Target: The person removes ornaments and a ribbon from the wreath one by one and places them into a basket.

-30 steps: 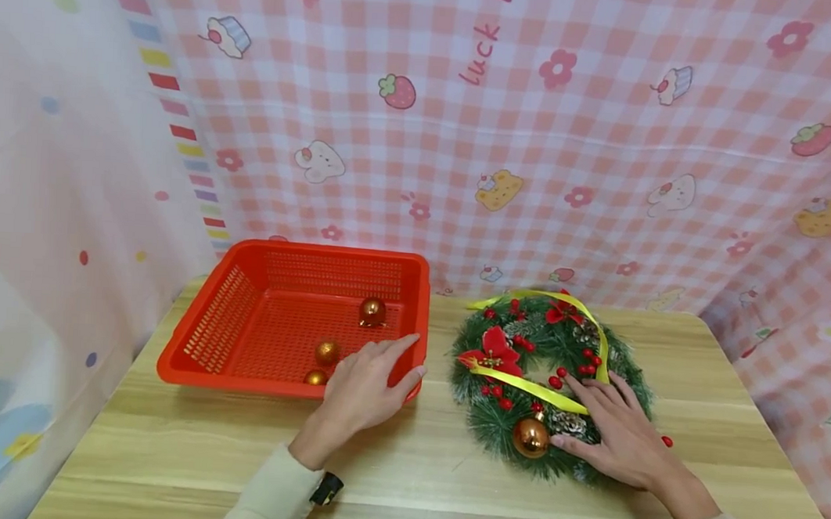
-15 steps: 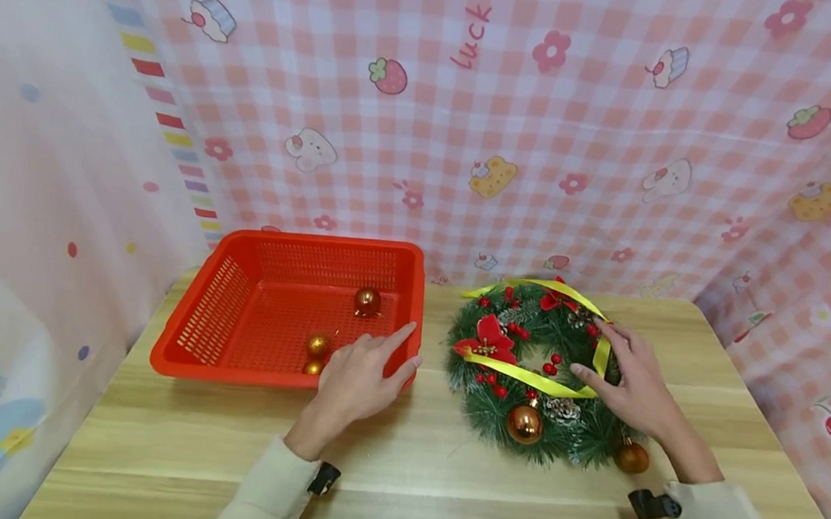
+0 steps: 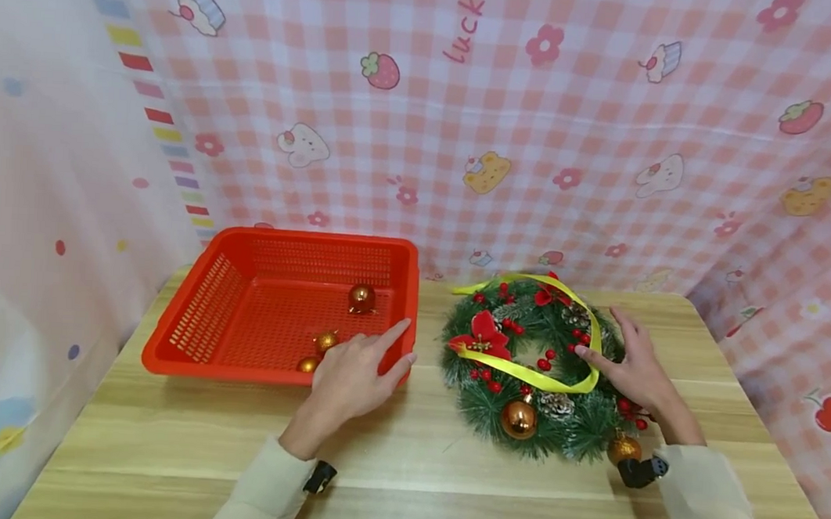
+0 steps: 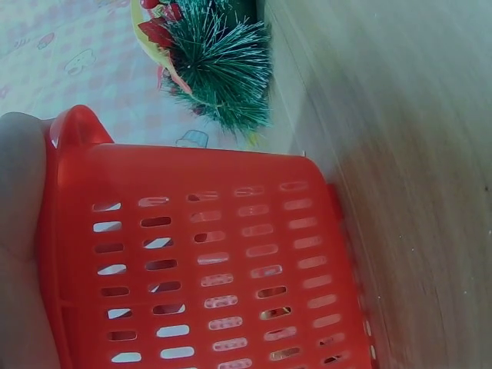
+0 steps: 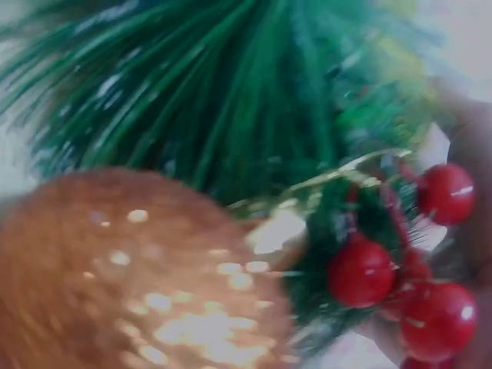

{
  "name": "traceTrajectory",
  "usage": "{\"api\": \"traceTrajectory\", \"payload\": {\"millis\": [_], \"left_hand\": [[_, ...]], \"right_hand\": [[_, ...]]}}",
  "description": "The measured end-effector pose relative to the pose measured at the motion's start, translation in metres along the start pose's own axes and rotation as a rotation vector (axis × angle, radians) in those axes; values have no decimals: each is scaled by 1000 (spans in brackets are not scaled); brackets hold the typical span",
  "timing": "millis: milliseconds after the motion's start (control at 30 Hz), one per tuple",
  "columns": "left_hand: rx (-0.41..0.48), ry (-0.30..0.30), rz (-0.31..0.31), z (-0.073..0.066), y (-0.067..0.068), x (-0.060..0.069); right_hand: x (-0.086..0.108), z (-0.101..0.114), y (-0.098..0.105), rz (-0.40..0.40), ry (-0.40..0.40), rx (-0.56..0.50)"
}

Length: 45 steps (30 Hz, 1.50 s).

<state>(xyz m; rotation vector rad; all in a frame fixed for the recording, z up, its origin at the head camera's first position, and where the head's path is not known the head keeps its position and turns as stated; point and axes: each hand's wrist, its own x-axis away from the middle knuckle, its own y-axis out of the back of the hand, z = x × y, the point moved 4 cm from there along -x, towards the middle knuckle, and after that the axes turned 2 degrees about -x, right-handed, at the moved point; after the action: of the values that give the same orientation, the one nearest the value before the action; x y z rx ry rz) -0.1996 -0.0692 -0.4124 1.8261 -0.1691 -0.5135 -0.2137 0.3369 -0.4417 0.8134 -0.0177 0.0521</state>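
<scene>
In the head view my left hand point(image 3: 349, 377) rests on the near right corner of a red plastic basket point(image 3: 195, 295), index finger laid straight along its rim. Inside lie a shiny copper ball ornament point(image 3: 361, 297) and two gold ones, such as the glittery ball point(image 3: 325, 341). My right hand point(image 3: 638, 369) holds the right side of a green Christmas wreath point(image 3: 478, 408), thumb on top by the yellow ribbon point(image 3: 515, 369), other fingers partly hidden at the outer edge. A glittery ball point(image 5: 138, 277) and red berries point(image 5: 438, 319) are close in the right wrist view.
A shiny copper ball point(image 3: 519, 419) hangs at the wreath's front, by a pinecone point(image 3: 556, 405) and a red poinsettia point(image 3: 482, 337). Everything stands on a wooden table point(image 3: 417, 502). A pink checked cloth point(image 3: 422, 134) hangs behind it.
My right hand has moved from the wreath's lower right up to its right edge, uncovering a glittery ball. One gold ball in the basket shifted slightly right. My left hand has stayed.
</scene>
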Motion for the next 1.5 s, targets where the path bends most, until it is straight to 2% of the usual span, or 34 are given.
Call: {"api": "traceTrajectory", "payload": {"millis": [133,300,400,467,533,633,700,767,833,933,1000,1100,1200,1367,1500], "left_hand": [[-6,8,6,3,0,2],[19,24,31,6,-1,4],[57,39,17,5,1,4],[100,23,-41,0,4,3],[147,-28,-145,-10,9,2],[259,-153,-286,-36,13,0],[343,-222,-316,-58,11,-1],[420,-253,-272,-81,5,-1],[461,-238,-187,-100,-3,-2],[452,-188,-95,-121,-16,-3],[423,-159,-79,-130,-24,-4],[372,-136,-92,-138,-33,-5],[299,-117,-74,-144,-39,-5],[163,-146,-56,-153,-47,-1],[154,-165,-44,-154,-49,-1]], "right_hand": [[-8,-10,-11,58,-27,-29],[-12,-12,-21,74,-21,-58],[-12,-11,-23,75,-30,-47],[-10,-12,-23,75,-39,-38],[-8,-14,-23,75,-51,-26],[-7,-16,-21,72,-64,-9],[-6,-16,-19,70,-69,-5],[-6,-17,-19,67,-68,-4],[-6,-17,-18,65,-69,-4],[-8,-16,-19,67,-75,-9],[-9,-16,-19,70,-86,-11],[-11,-17,-21,76,-100,-16],[-11,-17,-21,78,-104,-19],[-12,-17,-20,80,-101,-14],[-12,-16,-20,85,-105,-3]]}}
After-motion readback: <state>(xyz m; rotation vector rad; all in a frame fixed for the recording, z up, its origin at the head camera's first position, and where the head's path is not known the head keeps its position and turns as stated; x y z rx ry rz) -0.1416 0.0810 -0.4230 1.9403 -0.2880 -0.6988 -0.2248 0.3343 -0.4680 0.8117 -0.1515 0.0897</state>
